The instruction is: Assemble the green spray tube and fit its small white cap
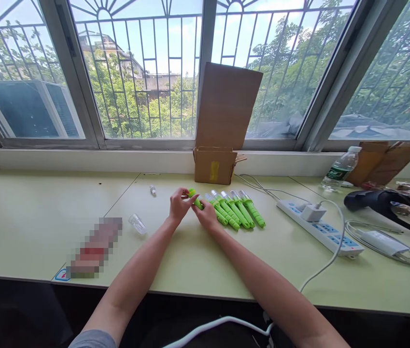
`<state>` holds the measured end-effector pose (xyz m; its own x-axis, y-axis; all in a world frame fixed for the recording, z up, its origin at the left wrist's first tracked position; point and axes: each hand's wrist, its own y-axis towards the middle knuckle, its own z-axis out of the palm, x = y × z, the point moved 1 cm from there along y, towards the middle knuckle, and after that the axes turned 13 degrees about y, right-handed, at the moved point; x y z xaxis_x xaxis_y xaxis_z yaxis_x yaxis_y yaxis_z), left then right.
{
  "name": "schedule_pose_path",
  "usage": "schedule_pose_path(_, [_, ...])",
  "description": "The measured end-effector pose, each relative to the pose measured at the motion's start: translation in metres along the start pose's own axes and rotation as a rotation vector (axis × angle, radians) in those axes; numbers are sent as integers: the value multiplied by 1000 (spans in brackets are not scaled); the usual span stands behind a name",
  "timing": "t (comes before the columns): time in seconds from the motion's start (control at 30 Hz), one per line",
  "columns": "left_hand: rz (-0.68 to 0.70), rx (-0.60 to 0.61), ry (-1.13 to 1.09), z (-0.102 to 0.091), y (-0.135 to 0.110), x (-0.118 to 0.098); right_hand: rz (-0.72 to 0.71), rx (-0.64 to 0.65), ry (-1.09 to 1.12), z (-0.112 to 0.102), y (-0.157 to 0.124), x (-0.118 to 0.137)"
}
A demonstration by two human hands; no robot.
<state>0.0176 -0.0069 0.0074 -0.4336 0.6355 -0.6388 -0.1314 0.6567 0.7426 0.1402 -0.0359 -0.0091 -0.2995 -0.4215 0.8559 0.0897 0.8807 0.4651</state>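
Left hand and right hand meet over the middle of the pale green table — both pinching one green tube, left fingers on its cap end, right fingers closed around the body. Just right of it, a row of green tubes lies side by side, touching. Clear cap sits left of the left hand, small vial farther back. Cardboard box stands behind the row — power strip and water bottle well to the right.
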Motion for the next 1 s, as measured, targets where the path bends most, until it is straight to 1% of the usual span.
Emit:
schedule_pose_path(0.1, [-10,1,-5,1,1,0,47,13,97,0,0,-2])
schedule_pose_path(0.33, [-14,22,-27,2,1,-2,213,93,420,0,-3,-1])
schedule_pose_path(0.53, [-16,40,-61,3,1,-1,278,144,517,-1,-3,1])
schedule_pose_path(0.6, [-23,41,-65,2,1,0,279,154,481,0,-4,0])
schedule_pose_path(0.67, [-33,37,-61,2,1,0,251,149,391,0,-4,0])
schedule_pose_path(0.73, [-43,29,-49,1,0,0,178,112,247,1,-5,0])
schedule_pose_path(0.87, [-51,-1,-18,0,-1,-2,-14,-16,-67,0,-2,1])
schedule_pose_path(0.93, [-46,-6,-10,1,-1,-3,-42,-39,-132,0,-1,1])
schedule_pose_path(1.0, [-38,3,-9,1,-2,-4,-40,-29,-116,-1,0,0])
